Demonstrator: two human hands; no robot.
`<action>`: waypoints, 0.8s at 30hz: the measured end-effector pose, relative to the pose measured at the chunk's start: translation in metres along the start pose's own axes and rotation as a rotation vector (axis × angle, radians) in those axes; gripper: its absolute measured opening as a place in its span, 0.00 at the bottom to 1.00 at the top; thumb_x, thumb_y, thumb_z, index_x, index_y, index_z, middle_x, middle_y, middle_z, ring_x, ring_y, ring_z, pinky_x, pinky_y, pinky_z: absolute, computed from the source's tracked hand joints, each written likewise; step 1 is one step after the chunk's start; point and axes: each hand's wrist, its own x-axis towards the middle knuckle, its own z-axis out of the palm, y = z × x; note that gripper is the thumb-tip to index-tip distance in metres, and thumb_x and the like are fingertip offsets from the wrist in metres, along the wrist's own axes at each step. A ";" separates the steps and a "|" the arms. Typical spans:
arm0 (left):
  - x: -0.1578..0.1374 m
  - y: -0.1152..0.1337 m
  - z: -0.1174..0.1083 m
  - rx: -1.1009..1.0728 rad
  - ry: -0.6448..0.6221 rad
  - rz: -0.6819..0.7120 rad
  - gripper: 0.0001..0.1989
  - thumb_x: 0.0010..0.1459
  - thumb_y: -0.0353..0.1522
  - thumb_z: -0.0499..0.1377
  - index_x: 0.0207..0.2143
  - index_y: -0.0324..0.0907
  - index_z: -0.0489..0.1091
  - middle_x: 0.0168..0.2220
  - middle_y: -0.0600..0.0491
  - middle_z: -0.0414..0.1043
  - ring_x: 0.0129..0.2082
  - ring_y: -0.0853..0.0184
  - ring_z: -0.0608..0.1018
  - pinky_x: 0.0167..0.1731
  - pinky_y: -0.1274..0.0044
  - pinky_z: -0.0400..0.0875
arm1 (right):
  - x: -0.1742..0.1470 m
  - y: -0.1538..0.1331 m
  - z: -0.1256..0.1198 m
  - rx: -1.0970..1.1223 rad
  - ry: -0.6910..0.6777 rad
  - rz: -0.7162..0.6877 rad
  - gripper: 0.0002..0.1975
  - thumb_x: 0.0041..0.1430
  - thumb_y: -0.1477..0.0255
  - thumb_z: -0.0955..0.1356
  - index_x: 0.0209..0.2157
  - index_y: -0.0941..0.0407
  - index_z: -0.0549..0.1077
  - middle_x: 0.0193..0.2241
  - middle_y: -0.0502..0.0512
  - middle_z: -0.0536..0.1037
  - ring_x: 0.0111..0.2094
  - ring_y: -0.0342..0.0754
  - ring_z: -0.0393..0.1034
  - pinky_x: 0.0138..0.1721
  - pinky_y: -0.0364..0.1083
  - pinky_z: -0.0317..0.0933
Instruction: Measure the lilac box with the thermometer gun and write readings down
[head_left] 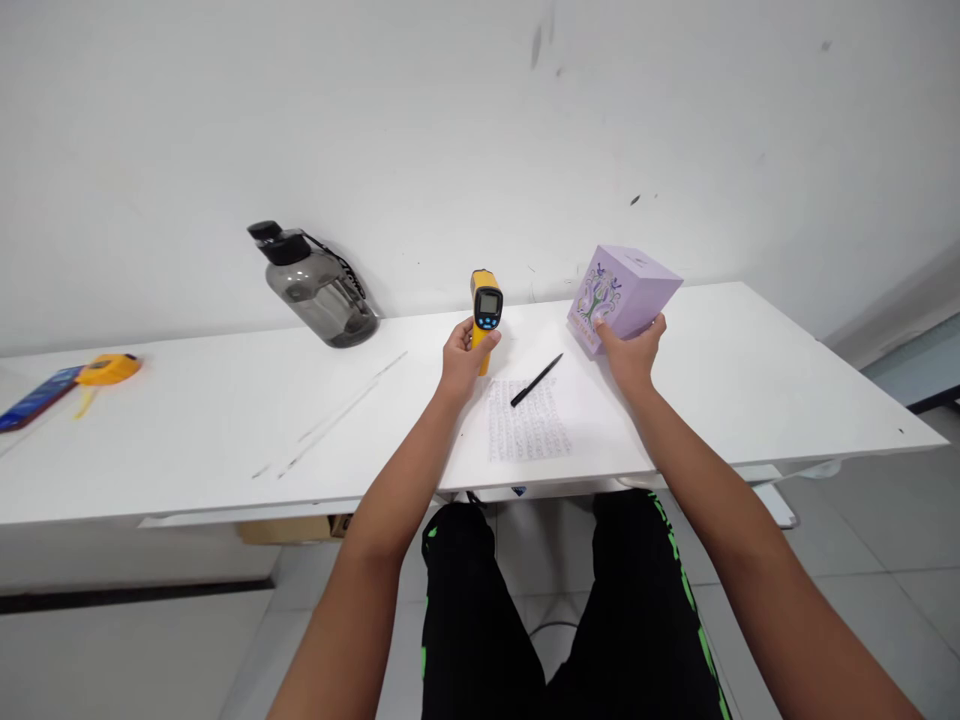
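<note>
My left hand [465, 358] is closed around the handle of a yellow and black infrared thermometer [487, 302], whose small screen and blue buttons face me. Toward the right, my right hand [632, 352] grips a light purple box [637, 290] with a printed pattern on one side. The box is tilted, close to the wall. Between my hands a black pen [536, 380] lies across a sheet of paper [529, 430] covered in handwriting.
A grey see-through water bottle [322, 297] with a black cap stands against the wall [450, 130]. At the far left of the white table [225, 420] lie a yellow tape measure [110, 369] and a blue object [37, 397]. My legs are under the front edge.
</note>
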 end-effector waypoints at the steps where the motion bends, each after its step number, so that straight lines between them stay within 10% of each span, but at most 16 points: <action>1: -0.001 0.000 0.000 -0.001 -0.010 0.004 0.25 0.43 0.40 0.73 0.42 0.43 0.72 0.40 0.51 0.76 0.41 0.67 0.77 0.46 0.72 0.71 | 0.000 0.000 0.000 0.002 -0.003 0.011 0.53 0.44 0.51 0.75 0.65 0.51 0.49 0.61 0.67 0.65 0.61 0.62 0.66 0.61 0.64 0.62; 24: -0.002 0.001 0.001 -0.035 -0.046 0.024 0.26 0.43 0.43 0.74 0.42 0.43 0.70 0.44 0.50 0.75 0.42 0.66 0.79 0.51 0.69 0.71 | -0.003 -0.006 -0.001 -0.063 -0.053 0.033 0.52 0.41 0.53 0.77 0.63 0.49 0.52 0.62 0.64 0.63 0.64 0.63 0.60 0.65 0.63 0.57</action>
